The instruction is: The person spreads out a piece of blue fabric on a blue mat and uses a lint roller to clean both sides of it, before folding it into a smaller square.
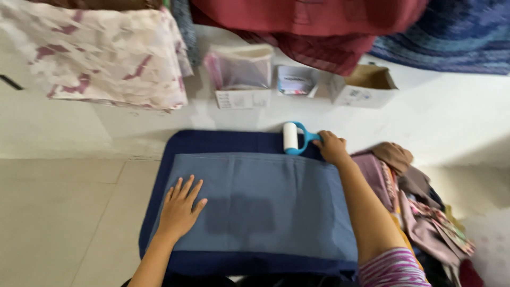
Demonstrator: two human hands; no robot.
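A white lint roller with a blue plastic handle (294,138) is gripped by the closed fingers of the right hand (331,148) at the far edge of a folded grey-blue cloth (265,204). The cloth is pressed flat by the left hand (180,209), fingers spread open. A dark blue mat (212,142) lies beneath; a pile of mixed fabrics (425,212) is just beside it.

White-roll lint roller with blue plastic handle (295,138): lies at the far edge of the dark navy mat, roll pointing left. Folded grey-blue rectangular cloth (265,204): spread flat on the mat, a darker patch at its centre.
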